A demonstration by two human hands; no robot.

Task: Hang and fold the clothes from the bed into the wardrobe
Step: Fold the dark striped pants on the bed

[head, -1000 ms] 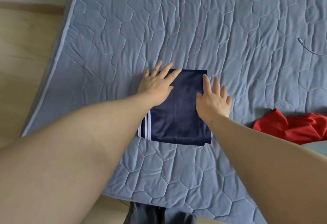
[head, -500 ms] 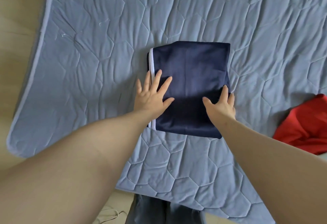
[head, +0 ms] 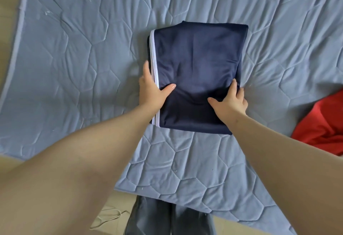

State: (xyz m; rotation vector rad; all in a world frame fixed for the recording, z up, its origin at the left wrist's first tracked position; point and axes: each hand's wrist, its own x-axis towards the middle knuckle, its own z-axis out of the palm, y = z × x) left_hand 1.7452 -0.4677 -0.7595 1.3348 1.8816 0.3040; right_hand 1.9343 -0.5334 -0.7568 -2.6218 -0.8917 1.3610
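A navy garment [head: 196, 62], folded into a neat rectangle with a white stripe down its left edge, lies on the blue quilted bed cover [head: 83, 52]. My left hand [head: 152, 89] grips its left edge, thumb on top and fingers tucked under the side. My right hand [head: 230, 101] grips the right edge the same way, thumb pressing the top and fingers curled round the side. The cloth dents between my two thumbs.
A crumpled red garment [head: 323, 123] lies at the right edge of the bed. Beige floor shows at the left and below, with a thin white cord [head: 107, 216] on it. My dark grey trouser legs [head: 167, 218] stand against the bed's near edge.
Both hands went from lying flat on top of the navy garment to gripping its two side edges, thumbs on top. The view shifted so the bed sits lower and nearer.
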